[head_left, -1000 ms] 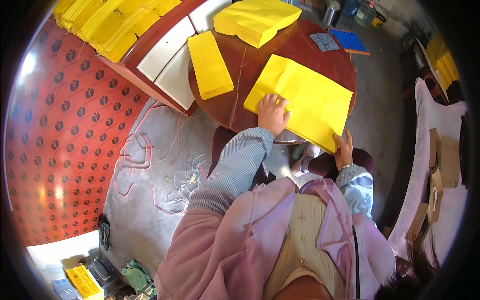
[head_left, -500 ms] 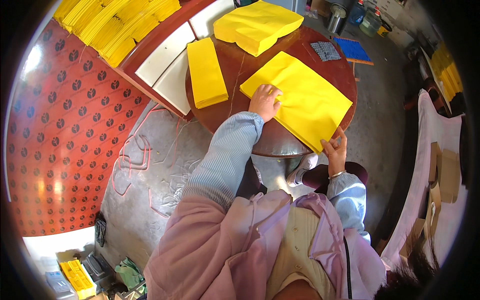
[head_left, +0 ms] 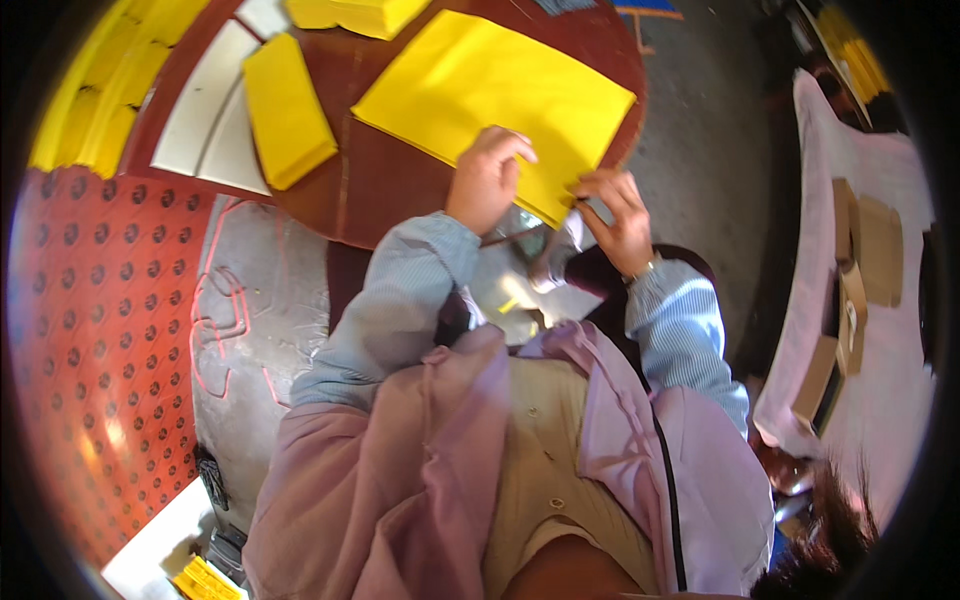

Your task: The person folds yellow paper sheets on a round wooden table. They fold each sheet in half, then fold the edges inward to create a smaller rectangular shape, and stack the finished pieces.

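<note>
The yellow sheets [head_left: 490, 90] lie in a flat stack at upper centre, their lower corner reaching past the edge of the round table [head_left: 385, 190]. The left hand [head_left: 488, 178] is loosely curled over their lower edge; whether it grips or only rests there, I cannot tell. The right hand [head_left: 618, 220] is half open at the lower right corner, fingertips at the sheets' edge, thumb apart; a pinch cannot be made out. Both hands cover parts of that edge. A narrow pile [head_left: 285, 110] lies at upper left; a thicker pile [head_left: 360, 15] is cut off by the top edge.
</note>
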The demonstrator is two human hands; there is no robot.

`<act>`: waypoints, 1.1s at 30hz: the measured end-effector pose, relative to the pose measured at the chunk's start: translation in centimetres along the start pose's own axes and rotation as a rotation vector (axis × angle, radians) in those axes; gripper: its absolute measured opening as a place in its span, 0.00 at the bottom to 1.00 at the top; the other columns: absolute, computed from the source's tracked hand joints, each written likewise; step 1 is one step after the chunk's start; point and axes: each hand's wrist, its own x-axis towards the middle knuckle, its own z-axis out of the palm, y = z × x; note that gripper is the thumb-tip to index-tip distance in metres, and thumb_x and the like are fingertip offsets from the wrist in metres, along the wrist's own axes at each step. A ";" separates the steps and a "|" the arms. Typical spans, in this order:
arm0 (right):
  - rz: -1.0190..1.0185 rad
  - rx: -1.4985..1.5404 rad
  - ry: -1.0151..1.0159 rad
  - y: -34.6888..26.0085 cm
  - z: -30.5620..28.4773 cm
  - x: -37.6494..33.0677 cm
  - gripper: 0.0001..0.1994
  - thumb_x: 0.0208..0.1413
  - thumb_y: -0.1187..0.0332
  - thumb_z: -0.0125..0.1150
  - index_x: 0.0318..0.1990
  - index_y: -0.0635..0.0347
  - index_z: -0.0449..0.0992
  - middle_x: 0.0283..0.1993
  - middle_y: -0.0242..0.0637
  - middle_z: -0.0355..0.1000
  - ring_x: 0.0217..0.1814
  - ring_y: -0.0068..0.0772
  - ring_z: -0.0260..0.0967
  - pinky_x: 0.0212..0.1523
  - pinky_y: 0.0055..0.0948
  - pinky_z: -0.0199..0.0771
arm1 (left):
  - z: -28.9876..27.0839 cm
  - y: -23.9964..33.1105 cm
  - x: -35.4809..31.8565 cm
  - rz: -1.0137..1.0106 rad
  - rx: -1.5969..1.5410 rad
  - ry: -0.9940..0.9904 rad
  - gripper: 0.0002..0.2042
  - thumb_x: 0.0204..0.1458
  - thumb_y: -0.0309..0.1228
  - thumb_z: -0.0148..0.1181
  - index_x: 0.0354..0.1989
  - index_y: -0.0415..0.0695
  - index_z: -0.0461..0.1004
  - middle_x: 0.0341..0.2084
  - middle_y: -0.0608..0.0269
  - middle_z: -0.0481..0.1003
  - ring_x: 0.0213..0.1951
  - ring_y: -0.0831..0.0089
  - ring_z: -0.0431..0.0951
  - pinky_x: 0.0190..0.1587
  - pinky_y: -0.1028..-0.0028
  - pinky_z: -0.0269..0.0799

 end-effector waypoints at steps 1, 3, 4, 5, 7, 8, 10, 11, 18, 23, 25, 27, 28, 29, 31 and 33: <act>-0.045 0.012 -0.025 0.0 -0.1 0.4 0.13 0.51 0.79 0.71 0.45 0.60 0.81 0.52 0.42 0.78 0.57 0.50 0.73 0.58 0.42 0.75 | 0.3 0.3 -0.3 -0.031 -0.010 -0.004 0.11 0.52 0.14 0.54 0.37 0.42 0.79 0.40 0.52 0.80 0.44 0.51 0.81 0.47 0.62 0.78; -0.077 0.039 -0.098 0.1 -0.1 1.1 0.16 0.48 0.81 0.70 0.46 0.59 0.80 0.54 0.40 0.77 0.58 0.48 0.73 0.59 0.41 0.75 | 0.4 0.6 -0.7 -0.083 -0.019 -0.003 0.11 0.52 0.14 0.53 0.38 0.42 0.77 0.39 0.52 0.79 0.42 0.50 0.81 0.45 0.61 0.78; -0.101 0.038 -0.122 0.1 -0.1 1.5 0.17 0.48 0.82 0.70 0.47 0.59 0.80 0.54 0.39 0.77 0.58 0.47 0.73 0.59 0.41 0.75 | 0.4 0.7 -0.9 -0.118 -0.021 -0.012 0.10 0.53 0.14 0.52 0.38 0.41 0.77 0.39 0.52 0.79 0.42 0.50 0.81 0.45 0.61 0.78; -0.120 0.041 -0.154 0.2 -0.1 1.6 0.18 0.47 0.83 0.70 0.47 0.58 0.80 0.54 0.38 0.77 0.58 0.47 0.73 0.59 0.41 0.75 | 0.4 0.8 -1.1 -0.164 -0.018 -0.033 0.10 0.53 0.15 0.52 0.38 0.41 0.77 0.40 0.52 0.79 0.42 0.50 0.81 0.45 0.61 0.78; -0.141 0.046 -0.205 0.2 -0.1 1.7 0.21 0.45 0.84 0.67 0.49 0.57 0.79 0.55 0.36 0.77 0.58 0.45 0.73 0.60 0.40 0.75 | 0.4 0.9 -1.4 -0.136 0.027 -0.038 0.10 0.54 0.15 0.52 0.39 0.41 0.77 0.41 0.51 0.79 0.43 0.50 0.81 0.46 0.62 0.78; -0.138 0.048 -0.221 0.2 -0.1 1.7 0.21 0.46 0.84 0.68 0.50 0.57 0.80 0.55 0.36 0.77 0.59 0.44 0.73 0.61 0.40 0.75 | 0.4 0.9 -1.6 -0.127 0.052 -0.046 0.10 0.54 0.15 0.52 0.39 0.41 0.77 0.41 0.51 0.79 0.44 0.50 0.81 0.46 0.62 0.78; -0.136 0.057 -0.251 0.3 -0.1 1.6 0.22 0.47 0.84 0.70 0.51 0.57 0.80 0.57 0.36 0.78 0.60 0.42 0.72 0.63 0.40 0.74 | 0.8 0.8 -1.9 -0.081 0.090 -0.030 0.10 0.54 0.15 0.52 0.39 0.41 0.77 0.43 0.51 0.79 0.45 0.51 0.81 0.47 0.62 0.79; -0.141 0.057 -0.249 0.4 0.0 1.5 0.22 0.47 0.84 0.70 0.52 0.57 0.80 0.56 0.36 0.78 0.60 0.42 0.73 0.62 0.39 0.74 | 1.0 0.6 -2.0 -0.054 0.110 -0.022 0.10 0.54 0.15 0.51 0.39 0.41 0.77 0.43 0.51 0.80 0.45 0.51 0.82 0.47 0.62 0.79; -0.168 0.081 -0.212 1.0 0.8 2.2 0.20 0.49 0.80 0.71 0.52 0.58 0.80 0.52 0.37 0.79 0.55 0.44 0.75 0.58 0.38 0.77 | 1.2 -0.5 -1.8 -0.124 0.078 -0.051 0.11 0.54 0.15 0.53 0.41 0.42 0.78 0.44 0.52 0.80 0.46 0.52 0.82 0.47 0.63 0.79; -0.180 0.129 -0.225 1.1 1.4 3.0 0.15 0.52 0.76 0.72 0.48 0.59 0.81 0.51 0.37 0.79 0.54 0.43 0.76 0.56 0.38 0.78 | -0.1 -0.3 -1.4 -0.078 0.140 -0.018 0.11 0.54 0.14 0.55 0.41 0.42 0.79 0.42 0.53 0.81 0.44 0.53 0.83 0.46 0.65 0.79; -0.193 0.164 -0.230 1.1 1.4 3.2 0.13 0.53 0.75 0.72 0.47 0.59 0.81 0.50 0.37 0.79 0.53 0.43 0.76 0.55 0.39 0.78 | -0.4 0.2 -2.1 -0.136 0.083 -0.026 0.11 0.56 0.15 0.54 0.41 0.42 0.80 0.43 0.53 0.82 0.46 0.56 0.83 0.48 0.67 0.79; -0.198 0.162 -0.230 1.1 1.3 3.3 0.11 0.54 0.74 0.71 0.45 0.59 0.82 0.50 0.37 0.79 0.53 0.43 0.76 0.55 0.38 0.78 | -0.5 0.4 -2.8 -0.160 0.053 -0.030 0.11 0.57 0.15 0.54 0.41 0.43 0.81 0.44 0.53 0.82 0.47 0.57 0.83 0.50 0.67 0.78; -0.197 0.166 -0.232 1.1 1.3 3.3 0.10 0.55 0.74 0.71 0.45 0.59 0.82 0.50 0.37 0.79 0.53 0.43 0.76 0.55 0.38 0.78 | -0.6 0.4 -3.2 -0.149 0.048 -0.034 0.11 0.57 0.15 0.54 0.41 0.43 0.82 0.44 0.53 0.82 0.48 0.57 0.83 0.51 0.67 0.78; -0.182 0.166 -0.223 1.1 1.4 3.2 0.10 0.55 0.74 0.72 0.44 0.59 0.82 0.49 0.37 0.79 0.52 0.43 0.76 0.55 0.38 0.78 | -0.5 0.3 -3.5 -0.144 0.041 -0.042 0.12 0.57 0.15 0.55 0.41 0.43 0.82 0.45 0.53 0.81 0.49 0.57 0.83 0.52 0.68 0.78; -0.138 0.181 -0.220 1.1 1.6 3.1 0.09 0.55 0.74 0.72 0.43 0.60 0.83 0.48 0.37 0.80 0.52 0.42 0.77 0.55 0.38 0.78 | -0.6 0.0 -3.9 -0.106 0.058 -0.060 0.13 0.56 0.14 0.54 0.43 0.43 0.81 0.48 0.53 0.79 0.48 0.58 0.82 0.47 0.68 0.78; -0.067 0.250 -0.172 1.1 2.0 2.9 0.09 0.55 0.75 0.73 0.43 0.60 0.85 0.48 0.37 0.82 0.53 0.40 0.77 0.55 0.37 0.78 | -0.8 -0.4 -4.1 -0.100 0.053 -0.085 0.14 0.55 0.14 0.55 0.45 0.43 0.81 0.51 0.53 0.77 0.48 0.58 0.81 0.45 0.69 0.78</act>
